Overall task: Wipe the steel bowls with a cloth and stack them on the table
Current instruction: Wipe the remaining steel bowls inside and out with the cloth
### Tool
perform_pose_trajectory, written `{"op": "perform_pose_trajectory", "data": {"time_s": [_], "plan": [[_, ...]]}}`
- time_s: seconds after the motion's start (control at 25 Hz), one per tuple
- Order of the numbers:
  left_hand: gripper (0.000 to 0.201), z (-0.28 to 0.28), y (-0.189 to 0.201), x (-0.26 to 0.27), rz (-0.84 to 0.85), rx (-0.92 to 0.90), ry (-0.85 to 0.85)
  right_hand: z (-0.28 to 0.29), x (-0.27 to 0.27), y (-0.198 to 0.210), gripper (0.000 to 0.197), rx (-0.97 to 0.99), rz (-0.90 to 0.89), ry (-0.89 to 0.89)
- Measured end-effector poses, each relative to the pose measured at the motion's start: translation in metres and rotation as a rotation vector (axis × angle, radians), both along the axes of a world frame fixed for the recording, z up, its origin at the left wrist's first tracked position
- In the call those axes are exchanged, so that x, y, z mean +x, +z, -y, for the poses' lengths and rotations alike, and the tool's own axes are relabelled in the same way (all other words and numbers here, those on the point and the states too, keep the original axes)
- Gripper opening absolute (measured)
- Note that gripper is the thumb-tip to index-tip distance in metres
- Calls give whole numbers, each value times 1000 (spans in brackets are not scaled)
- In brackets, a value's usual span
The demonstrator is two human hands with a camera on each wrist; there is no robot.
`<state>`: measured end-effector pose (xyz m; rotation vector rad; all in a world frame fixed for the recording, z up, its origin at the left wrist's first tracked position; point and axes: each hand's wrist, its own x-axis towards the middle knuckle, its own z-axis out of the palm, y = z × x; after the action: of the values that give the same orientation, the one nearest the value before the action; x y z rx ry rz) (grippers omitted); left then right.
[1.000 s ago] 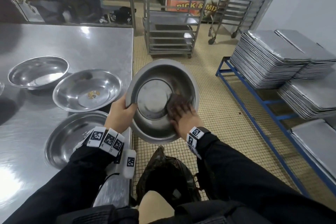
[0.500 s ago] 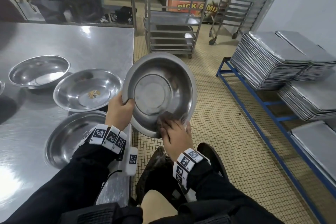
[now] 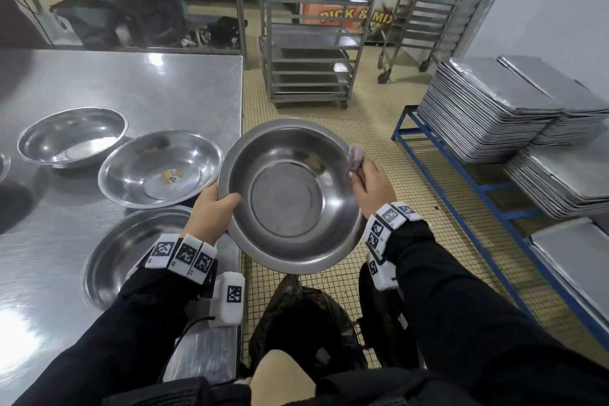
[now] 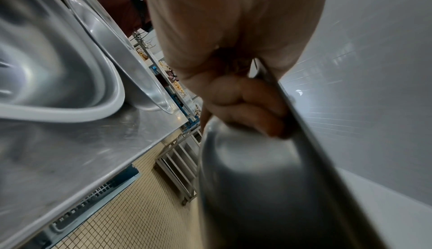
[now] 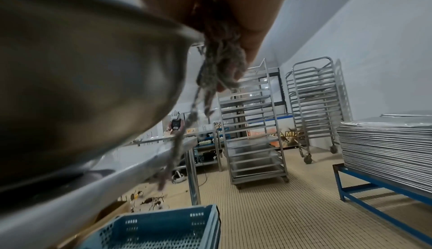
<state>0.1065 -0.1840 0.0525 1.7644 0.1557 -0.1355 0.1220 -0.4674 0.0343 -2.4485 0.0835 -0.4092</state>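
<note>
Steel bowl (image 3: 290, 194) held off the surface (image 3: 115, 86), left hand (image 3: 214, 211) gripping its rim, right hand (image 3: 370, 183) pinching the cloth (image 3: 356, 155) against it.

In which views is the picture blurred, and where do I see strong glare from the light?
Head view: mostly sharp, with glare on the table near the left edge. Left wrist view: the held bowl and the left hand are smeared. Right wrist view: bowl and cloth blurred, racks sharper.
</note>
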Motion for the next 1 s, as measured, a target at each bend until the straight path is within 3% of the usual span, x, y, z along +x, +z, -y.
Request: {"op": "perform_pose_trajectory", "data": {"time_s": [0.16,0.36,0.64,0.8,0.88,1.0], "plan": [[14,-6,-3,4,-59,-96,44,4,6,12,31,150,-29,49],[12,-7,-12,4,-94,-167,85,-1,2,15,28,357,-144,-13],[9,10,-12,1,-77,-236,216,-27,-23,0,29,581,-112,-282],[27,2,-15,3,-13,-125,21,-16,-25,15,24,560,-125,-260],[45,-2,-12,5,-53,-355,-97,-4,-21,28,24,523,-190,-190],[40,-1,-2,-2,-94,-632,-201,0,-19,44,19,461,-284,-73]]}}
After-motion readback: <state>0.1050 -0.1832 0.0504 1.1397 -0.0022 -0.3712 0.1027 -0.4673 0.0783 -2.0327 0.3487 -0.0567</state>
